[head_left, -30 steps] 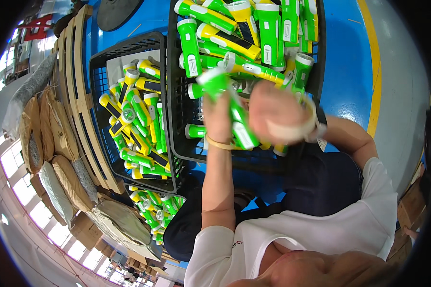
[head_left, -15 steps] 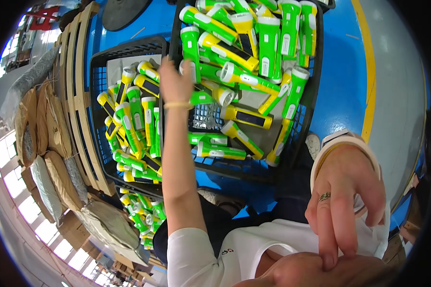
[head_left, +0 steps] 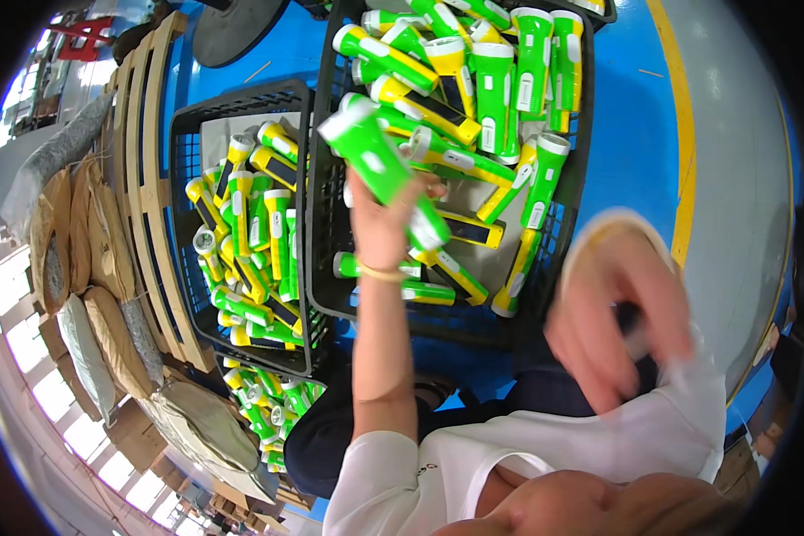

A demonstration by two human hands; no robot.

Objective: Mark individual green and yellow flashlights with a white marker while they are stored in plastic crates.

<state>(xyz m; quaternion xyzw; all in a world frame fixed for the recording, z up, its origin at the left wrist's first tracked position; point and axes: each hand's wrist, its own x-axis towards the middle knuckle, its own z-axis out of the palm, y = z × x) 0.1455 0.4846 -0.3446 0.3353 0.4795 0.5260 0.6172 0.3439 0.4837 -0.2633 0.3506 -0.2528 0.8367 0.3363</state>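
Observation:
My left hand (head_left: 386,219) is closed round a green flashlight (head_left: 364,147) with a white head, above the left part of the larger black basket (head_left: 317,299). The flashlight is tilted and smeared by motion; its head points up and to the left. Under it, green, yellow and white flashlights (head_left: 494,94) lie piled in that basket, some showing a dark panel. To the right, in front of my body, my right hand (head_left: 616,313) is blurred. A gap shows between its thumb and fingers, and nothing is visible in it.
A smaller black basket (head_left: 305,98) with several flashlights stands to the left. More flashlights (head_left: 272,402) lie below it, near my leg. A wooden pallet (head_left: 145,192) and brown sacks (head_left: 107,223) are at the far left. A yellow line (head_left: 685,152) runs along the blue floor.
My left hand has moved from between the two baskets to the right, over the larger one, and now holds a green flashlight. My right hand has come down away from my head.

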